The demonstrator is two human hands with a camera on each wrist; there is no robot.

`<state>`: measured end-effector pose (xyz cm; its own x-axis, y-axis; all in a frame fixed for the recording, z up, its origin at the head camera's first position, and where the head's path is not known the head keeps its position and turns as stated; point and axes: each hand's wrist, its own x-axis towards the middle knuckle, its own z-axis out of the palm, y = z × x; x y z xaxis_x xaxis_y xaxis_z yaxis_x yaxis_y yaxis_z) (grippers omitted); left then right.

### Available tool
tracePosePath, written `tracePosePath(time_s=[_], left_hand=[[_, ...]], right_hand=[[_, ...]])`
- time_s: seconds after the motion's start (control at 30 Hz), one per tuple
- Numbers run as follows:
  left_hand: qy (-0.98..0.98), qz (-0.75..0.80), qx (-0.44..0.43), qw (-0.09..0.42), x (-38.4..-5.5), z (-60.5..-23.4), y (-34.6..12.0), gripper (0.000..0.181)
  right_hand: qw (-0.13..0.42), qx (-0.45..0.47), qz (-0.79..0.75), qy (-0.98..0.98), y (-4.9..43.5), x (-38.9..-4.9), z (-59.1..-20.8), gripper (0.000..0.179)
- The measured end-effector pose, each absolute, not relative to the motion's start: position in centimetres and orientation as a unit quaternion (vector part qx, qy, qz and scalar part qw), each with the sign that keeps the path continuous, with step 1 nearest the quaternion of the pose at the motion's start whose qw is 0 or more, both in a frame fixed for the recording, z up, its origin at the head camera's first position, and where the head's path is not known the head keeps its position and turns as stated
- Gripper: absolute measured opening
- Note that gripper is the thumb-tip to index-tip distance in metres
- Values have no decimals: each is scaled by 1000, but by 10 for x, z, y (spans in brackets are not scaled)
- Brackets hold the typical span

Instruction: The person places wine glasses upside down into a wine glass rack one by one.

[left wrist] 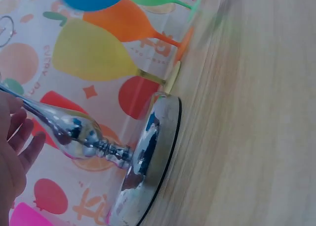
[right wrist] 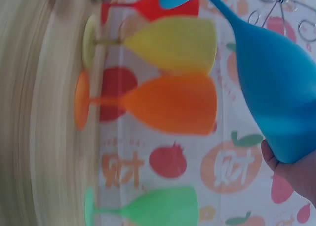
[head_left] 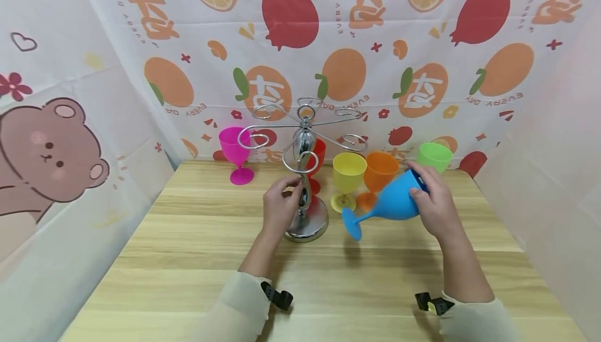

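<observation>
A silver metal cup stand point(head_left: 305, 141) with curled wire loops stands upright on a round base. My left hand point(head_left: 280, 204) grips its column between thumb and fingers; in the left wrist view the other fingers point(left wrist: 30, 154) are loosely bent beside the column. The blue goblet point(head_left: 396, 197) is in my right hand point(head_left: 436, 204), which pinches it at the rim. That goblet is tilted nearly sideways above the table, its foot pointing left towards the stand. Behind it stand a yellow goblet point(head_left: 349, 171) and an orange goblet point(head_left: 382, 171), both upright.
A red goblet point(head_left: 319, 157) stands behind the column, partly hidden. To the left is a pink goblet point(head_left: 233, 146), and a green goblet point(head_left: 434, 156) is at the back right. All are on the wooden table point(head_left: 197, 258), before a printed cloth point(head_left: 300, 71).
</observation>
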<state>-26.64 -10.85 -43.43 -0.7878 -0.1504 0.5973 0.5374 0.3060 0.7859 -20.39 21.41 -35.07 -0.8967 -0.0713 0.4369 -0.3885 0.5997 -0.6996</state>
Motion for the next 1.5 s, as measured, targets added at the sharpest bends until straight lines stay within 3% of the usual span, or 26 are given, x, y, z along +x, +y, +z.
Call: tracePosePath(time_s=[0.17,0.37,0.57,0.77,1.0,1.17,1.5], left_hand=[[-749,-590,-133,272,-254,-428,-105,14],[-759,-594,-137,228,-252,-431,-106,15],[-794,-571,-143,154,-249,-434,-103,14],[-819,-513,-214,140,-246,-436,-95,22],[-756,-606,-246,-27,-232,-426,-81,58],[-696,-661,-278,-33,-221,-415,-73,78],[-707,-651,-275,-7,-210,-400,-74,74]], right_hand=[[207,146,501,-827,193,-203,-348,49],[196,119,593,-772,170,-205,-346,52],[220,151,652,-710,155,-206,-352,51],[206,168,692,-671,143,-203,-353,47],[163,178,710,-661,133,-201,-355,45],[147,192,711,-661,127,-201,-358,46],[124,217,697,-672,117,-202,-364,50]])
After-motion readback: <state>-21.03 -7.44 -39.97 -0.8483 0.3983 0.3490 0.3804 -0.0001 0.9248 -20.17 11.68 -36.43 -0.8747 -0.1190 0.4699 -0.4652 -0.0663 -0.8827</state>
